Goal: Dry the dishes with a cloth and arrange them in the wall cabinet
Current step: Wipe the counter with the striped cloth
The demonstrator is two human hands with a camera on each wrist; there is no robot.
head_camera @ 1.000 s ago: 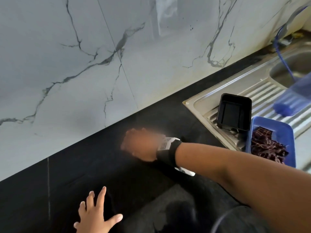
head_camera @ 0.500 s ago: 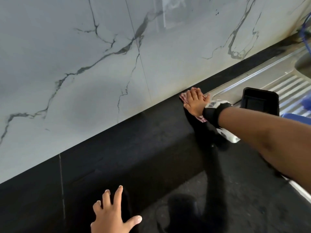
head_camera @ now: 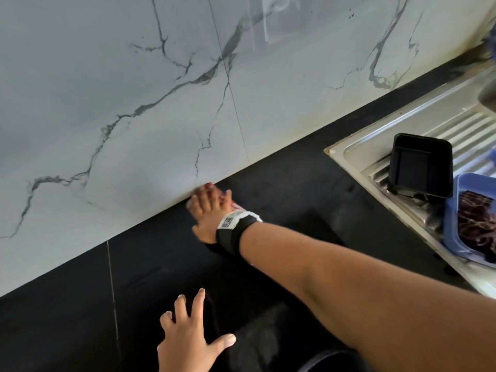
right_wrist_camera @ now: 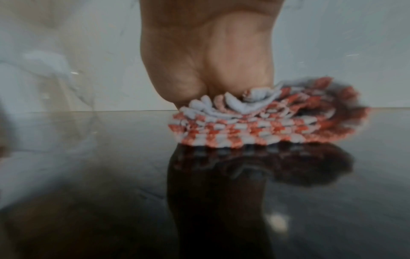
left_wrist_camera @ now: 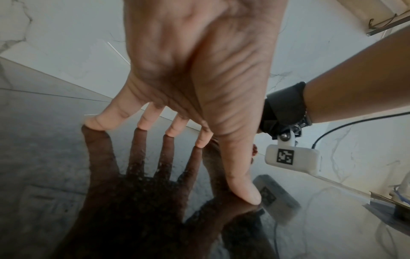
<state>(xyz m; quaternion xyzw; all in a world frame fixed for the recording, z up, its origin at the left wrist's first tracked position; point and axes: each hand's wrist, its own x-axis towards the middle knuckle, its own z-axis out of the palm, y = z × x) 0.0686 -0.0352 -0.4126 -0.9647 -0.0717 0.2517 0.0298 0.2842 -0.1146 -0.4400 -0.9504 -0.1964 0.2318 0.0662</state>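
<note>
Two hands work the black surface (head_camera: 281, 200): left hand (head_camera: 188, 342) braces at its near edge, fingers spread flat; right hand (head_camera: 208, 210) presses flat on one checked cloth (right_wrist_camera: 261, 122) at the back edge. Judged a wipe-down; next, pick up one black dish (head_camera: 421, 165) from the drainer (head_camera: 442, 114) at right

The red-and-white checked woven cloth (right_wrist_camera: 261, 122) lies bunched in folded layers flat on the glossy black countertop (head_camera: 281, 189), right against the foot of the white marble-patterned wall, pressed down under the right hand (head_camera: 208, 210). The black rectangular plastic tray (head_camera: 421, 165) stands tilted on the ribbed steel drainboard, well apart from the cloth.
</note>
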